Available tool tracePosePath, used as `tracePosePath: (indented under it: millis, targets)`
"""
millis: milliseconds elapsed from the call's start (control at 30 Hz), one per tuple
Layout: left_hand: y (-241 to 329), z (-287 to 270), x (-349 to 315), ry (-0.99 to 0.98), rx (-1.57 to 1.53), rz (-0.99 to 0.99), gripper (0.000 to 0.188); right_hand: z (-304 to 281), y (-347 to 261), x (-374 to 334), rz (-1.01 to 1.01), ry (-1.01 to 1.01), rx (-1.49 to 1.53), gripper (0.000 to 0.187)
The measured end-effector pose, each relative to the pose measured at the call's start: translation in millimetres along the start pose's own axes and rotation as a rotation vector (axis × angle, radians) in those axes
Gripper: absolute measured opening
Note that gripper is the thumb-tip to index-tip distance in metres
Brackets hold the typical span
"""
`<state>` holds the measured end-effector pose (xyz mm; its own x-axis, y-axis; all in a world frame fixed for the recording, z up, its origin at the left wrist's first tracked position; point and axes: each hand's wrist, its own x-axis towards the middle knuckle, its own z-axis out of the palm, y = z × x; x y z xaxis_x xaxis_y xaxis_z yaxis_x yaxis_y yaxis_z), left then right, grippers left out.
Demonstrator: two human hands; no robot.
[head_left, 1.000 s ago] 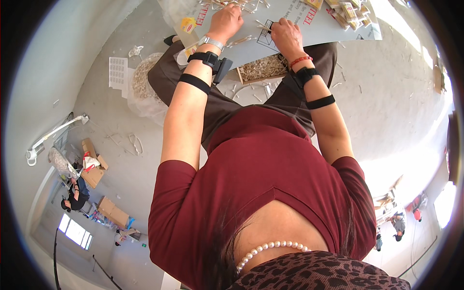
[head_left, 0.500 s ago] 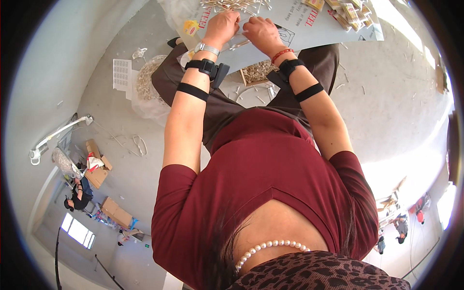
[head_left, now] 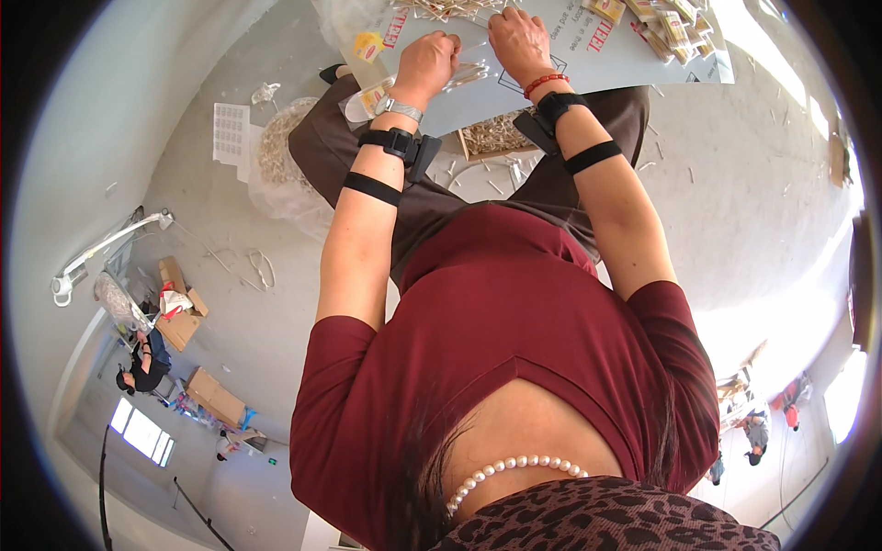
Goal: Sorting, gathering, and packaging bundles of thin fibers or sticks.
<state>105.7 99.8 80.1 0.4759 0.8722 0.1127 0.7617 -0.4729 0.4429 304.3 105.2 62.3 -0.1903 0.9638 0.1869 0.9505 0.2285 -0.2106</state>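
My left hand (head_left: 427,69) is closed, its fingers curled at the edge of what looks like a clear plastic bag (head_left: 473,55) on the grey printed board (head_left: 570,83). Several cotton swabs (head_left: 470,75) lie just right of that hand. My right hand (head_left: 521,44) has its fingers bent and drawn together at the right end of a loose pile of cotton swabs (head_left: 446,9). What its fingertips hold, if anything, is hidden. Below my left wrist, a clear packet with a yellow label (head_left: 369,99) lies at the board's near edge.
Filled swab packets (head_left: 680,32) are heaped at the board's far right. A yellow label (head_left: 369,46) lies at its left. Under the board is a box of swabs (head_left: 496,138); a big clear bag of swabs (head_left: 280,151) and a printed sheet (head_left: 231,138) are on the floor.
My hands have moved apart. The right one has shifted up and right to the swab pile, and the left one slightly down. The swabs beside my left hand now show more.
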Motion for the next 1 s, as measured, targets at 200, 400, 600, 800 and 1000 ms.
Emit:
tracePosePath:
  millis: [200,400,600,800,1000]
  targets:
    - [-1,-1,-3,-0.02,0.007,-0.007,0.009,-22,8,-13,-0.043,-0.159,-0.03,0.011]
    - [2,1,-2,-0.015,-0.007,0.022,0.007,-20,9,-12,-0.078,-0.158,0.027,0.013]
    - [5,0,-7,-0.017,-0.031,0.013,0.007,-14,-6,-11,-0.207,-0.081,0.151,0.009]
    - [6,-3,-10,0.006,-0.054,-0.018,0.016,-5,-3,3,0.032,0.076,0.213,0.012]
    - [4,-1,-9,0.03,-0.03,-0.032,0.025,12,5,8,0.119,0.002,0.161,0.013]
